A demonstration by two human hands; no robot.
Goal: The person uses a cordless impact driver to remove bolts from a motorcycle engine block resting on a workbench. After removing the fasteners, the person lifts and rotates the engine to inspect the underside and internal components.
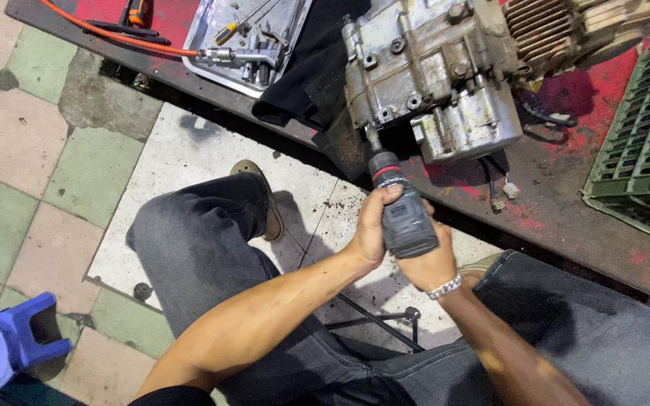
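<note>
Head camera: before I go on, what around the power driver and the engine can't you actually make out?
- Power driver grip and trigger: covered by left hand and right hand.
- Fastener at its tip: hidden against the engine case.
- Engine top: cut off by the upper edge.
- Tools in the metal tray: too small and partly cut off.
- Green crate: cut off at the right edge.
</note>
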